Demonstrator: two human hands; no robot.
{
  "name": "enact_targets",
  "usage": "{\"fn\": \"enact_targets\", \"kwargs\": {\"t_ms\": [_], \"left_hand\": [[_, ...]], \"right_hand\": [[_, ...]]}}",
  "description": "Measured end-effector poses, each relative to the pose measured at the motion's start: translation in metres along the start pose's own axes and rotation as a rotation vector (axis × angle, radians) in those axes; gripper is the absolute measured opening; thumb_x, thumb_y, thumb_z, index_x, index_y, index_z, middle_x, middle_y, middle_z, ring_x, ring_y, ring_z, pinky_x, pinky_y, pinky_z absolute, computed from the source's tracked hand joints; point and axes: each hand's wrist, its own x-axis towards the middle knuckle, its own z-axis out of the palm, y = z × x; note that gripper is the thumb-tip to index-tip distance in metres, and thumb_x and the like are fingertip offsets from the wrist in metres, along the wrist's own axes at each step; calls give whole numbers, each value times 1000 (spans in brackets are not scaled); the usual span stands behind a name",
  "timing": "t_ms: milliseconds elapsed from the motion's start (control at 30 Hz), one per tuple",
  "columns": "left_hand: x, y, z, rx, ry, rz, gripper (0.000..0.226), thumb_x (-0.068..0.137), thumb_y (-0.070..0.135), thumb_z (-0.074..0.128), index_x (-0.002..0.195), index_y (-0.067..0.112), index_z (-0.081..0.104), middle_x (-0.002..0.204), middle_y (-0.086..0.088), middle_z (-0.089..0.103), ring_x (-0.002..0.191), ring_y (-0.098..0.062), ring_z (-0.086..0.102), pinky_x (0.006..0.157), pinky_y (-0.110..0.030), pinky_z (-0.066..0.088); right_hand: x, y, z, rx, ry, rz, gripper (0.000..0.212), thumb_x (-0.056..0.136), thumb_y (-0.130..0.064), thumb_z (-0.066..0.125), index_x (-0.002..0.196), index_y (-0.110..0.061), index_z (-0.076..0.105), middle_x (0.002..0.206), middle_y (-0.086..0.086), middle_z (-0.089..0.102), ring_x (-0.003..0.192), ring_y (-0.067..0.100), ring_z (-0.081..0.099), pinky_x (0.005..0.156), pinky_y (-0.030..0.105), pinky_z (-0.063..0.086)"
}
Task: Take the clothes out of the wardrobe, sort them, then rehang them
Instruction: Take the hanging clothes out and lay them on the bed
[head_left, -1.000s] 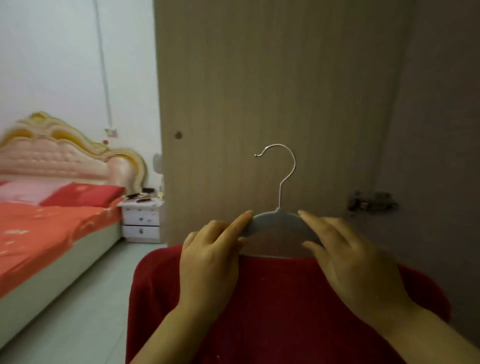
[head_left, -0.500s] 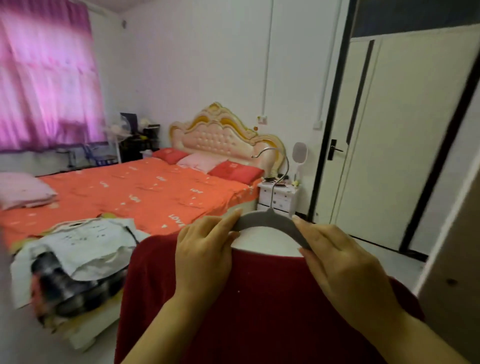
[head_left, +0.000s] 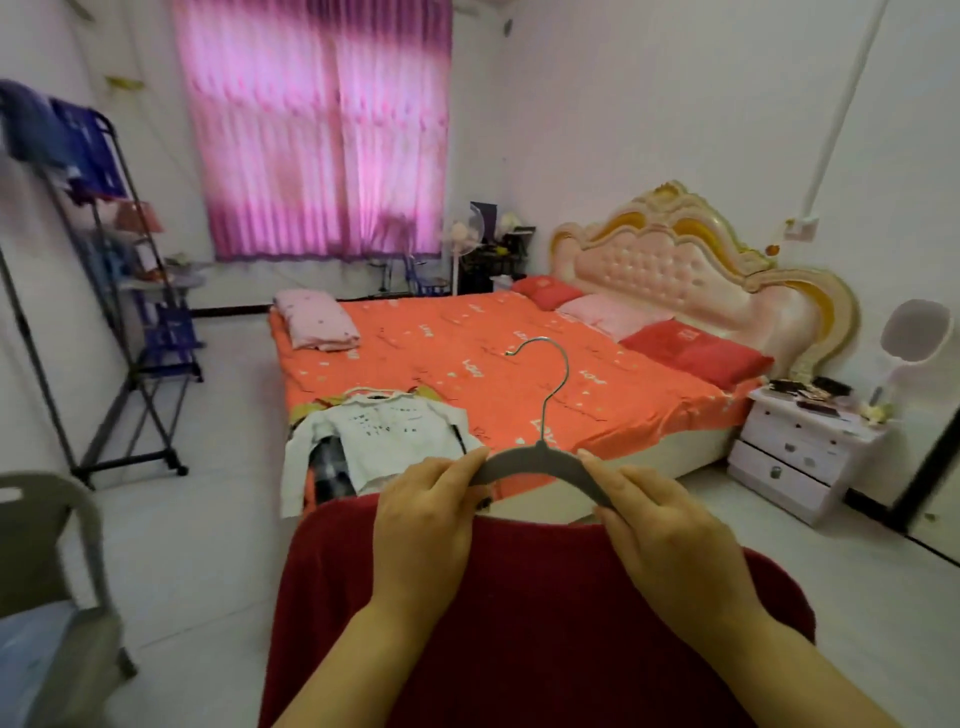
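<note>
I hold a dark red garment up in front of me on a grey hanger with a metal hook. My left hand grips the hanger's left shoulder and my right hand grips its right shoulder, both over the red cloth. Beyond it, a pile of clothes lies on the near corner of the bed, with a white patterned top uppermost and a checked piece under it. The wardrobe is out of view.
An orange-sheeted bed with pillows fills the middle. A black clothes rack stands at the left wall, a grey plastic chair at bottom left, a white nightstand to the right. Tiled floor lies between me and the bed.
My view has swung left from the wardrobe door to the bed and window. Both hands keep the same grip on the hanger with the red garment.
</note>
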Motion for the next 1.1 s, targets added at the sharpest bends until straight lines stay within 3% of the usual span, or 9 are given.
{"fn": "enact_targets", "kwargs": {"t_ms": [67, 267, 433, 600, 767, 900, 1100], "left_hand": [[8, -25, 15, 39, -8, -33, 37, 84, 28, 48, 109, 9, 68, 79, -1, 66, 66, -20, 60, 58, -36, 51], [50, -83, 58, 146, -13, -134, 37, 84, 30, 49, 107, 11, 70, 76, 2, 65, 64, -16, 58, 55, -36, 52], [78, -137, 90, 196, -3, -221, 37, 84, 32, 47, 107, 14, 70, 76, 6, 63, 65, -14, 57, 57, -37, 53], [107, -208, 128, 230, 7, -261, 39, 84, 34, 46, 107, 14, 70, 76, 6, 64, 66, -12, 57, 59, -34, 53], [138, -310, 177, 218, 36, -294, 36, 84, 35, 48, 105, 16, 71, 78, 8, 65, 68, -10, 58, 59, -32, 52], [175, -381, 208, 218, 8, -361, 35, 83, 37, 48, 104, 21, 70, 77, 12, 64, 72, -5, 50, 60, -30, 51], [233, -472, 245, 216, -28, -416, 36, 84, 38, 47, 105, 21, 71, 77, 11, 65, 70, -11, 59, 68, -29, 46]], "right_hand": [[17, 12, 37, 72, -24, -23, 45, 83, -25, 48, 125, -14, 60, 91, -6, 65, 65, 9, 61, 45, 21, 51], [73, 55, 136, 199, -40, -74, 50, 74, -15, 64, 124, -15, 59, 88, -3, 66, 65, 14, 63, 41, 25, 51], [117, 76, 208, 261, -77, -122, 45, 80, -21, 49, 122, -13, 63, 86, -2, 66, 67, 15, 61, 42, 26, 50], [167, 91, 289, 292, -113, -152, 50, 69, -15, 65, 120, -14, 65, 84, -1, 68, 64, 17, 63, 36, 28, 49], [219, 99, 392, 293, -99, -181, 52, 71, -12, 72, 121, -19, 62, 85, 1, 69, 66, 18, 64, 40, 22, 47], [269, 106, 465, 299, -127, -169, 45, 80, -26, 50, 125, -25, 49, 84, 0, 69, 63, 16, 63, 40, 20, 44], [339, 113, 552, 292, -171, -115, 52, 75, -23, 57, 126, -29, 48, 86, -1, 68, 65, 18, 64, 38, 27, 44]]}}
